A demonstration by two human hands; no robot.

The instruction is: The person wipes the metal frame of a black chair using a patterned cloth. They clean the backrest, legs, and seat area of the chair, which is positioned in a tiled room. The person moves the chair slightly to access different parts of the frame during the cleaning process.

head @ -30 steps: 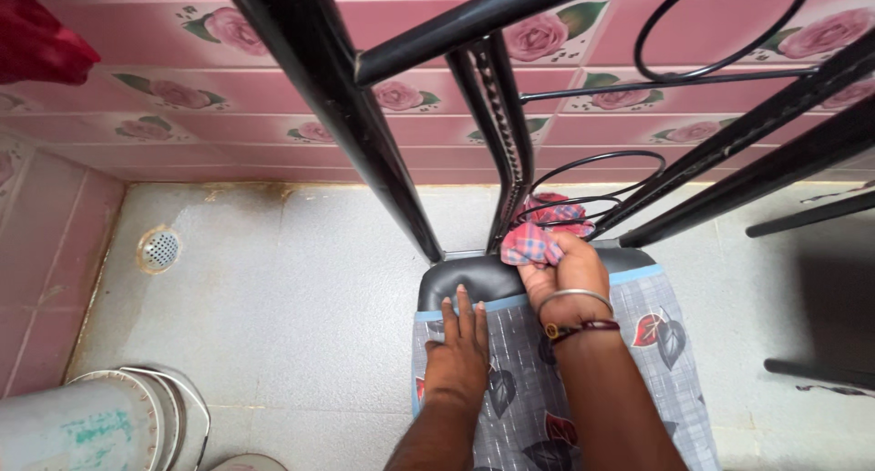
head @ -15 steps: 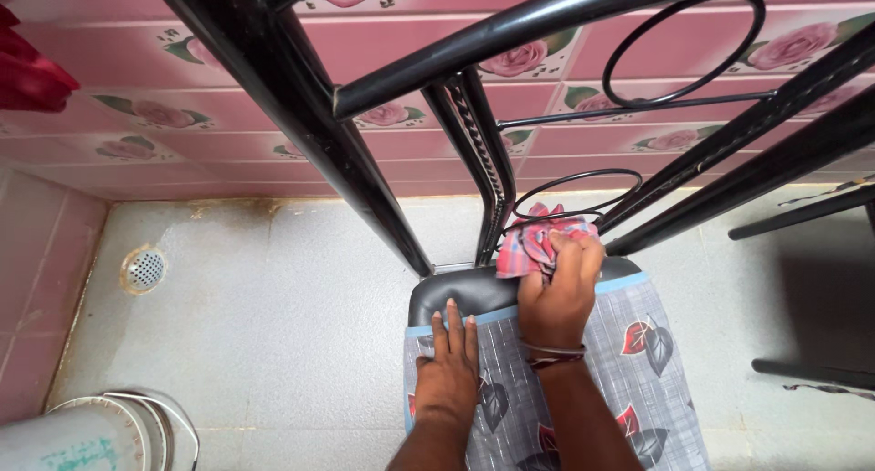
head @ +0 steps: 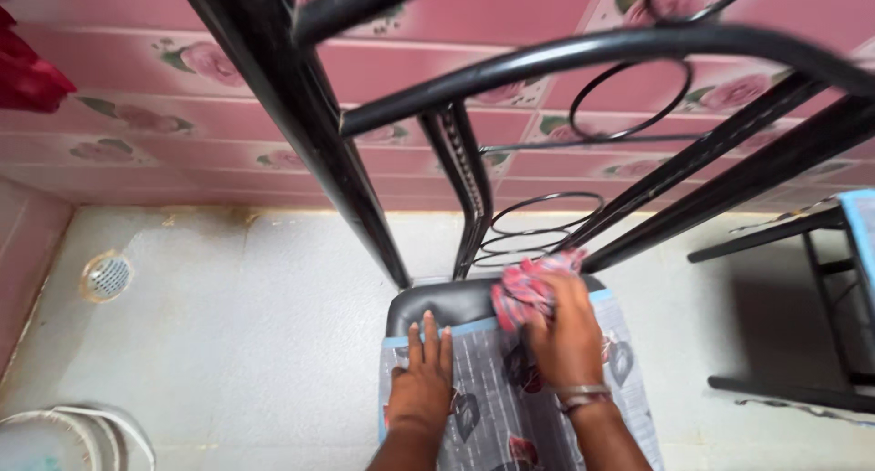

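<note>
Two hands on the chair seat (head: 456, 302): left hand (head: 421, 380) flat, open; right hand (head: 565, 330) clutching a blurred checked cloth (head: 521, 290).

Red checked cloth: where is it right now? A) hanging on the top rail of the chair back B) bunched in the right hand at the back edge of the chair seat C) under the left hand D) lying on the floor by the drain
B: the red checked cloth is bunched under the right hand at the rear of the chair seat, while the left hand lies flat on the seat cover, empty.
</note>
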